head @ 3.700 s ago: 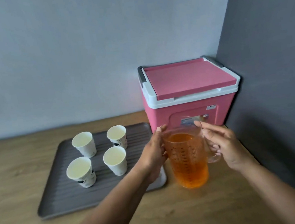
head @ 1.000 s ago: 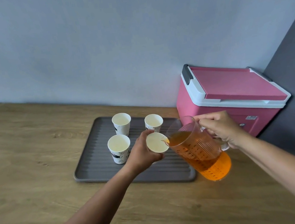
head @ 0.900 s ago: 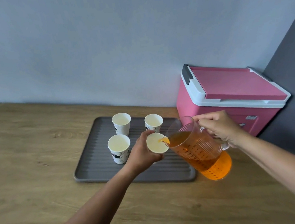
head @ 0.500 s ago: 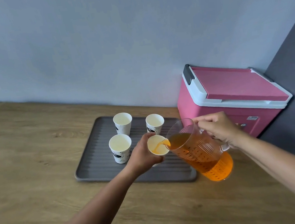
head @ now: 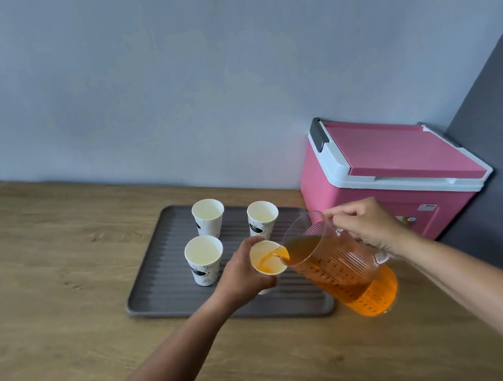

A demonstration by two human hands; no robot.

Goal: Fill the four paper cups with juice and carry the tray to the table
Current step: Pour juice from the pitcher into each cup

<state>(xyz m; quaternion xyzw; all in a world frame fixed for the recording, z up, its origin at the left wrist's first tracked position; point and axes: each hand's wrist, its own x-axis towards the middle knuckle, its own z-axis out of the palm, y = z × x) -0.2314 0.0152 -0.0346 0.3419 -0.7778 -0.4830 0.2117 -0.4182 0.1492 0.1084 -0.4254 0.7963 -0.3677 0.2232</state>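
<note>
Orange juice is running from the tilted clear pitcher into a paper cup that the left hand grips just above the grey tray. Right hand is wrapped round the pitcher's handle. The other three cups stand empty on the tray, which sits on the wooden desk beside a pink cooler

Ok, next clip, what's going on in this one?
A person is pouring juice. The right hand tilts a clear pitcher of orange juice, and a stream runs into a paper cup that the left hand holds over the grey tray. That cup is only partly filled. Three other paper cups stand empty on the tray, and a pink cooler sits closed behind.
</note>
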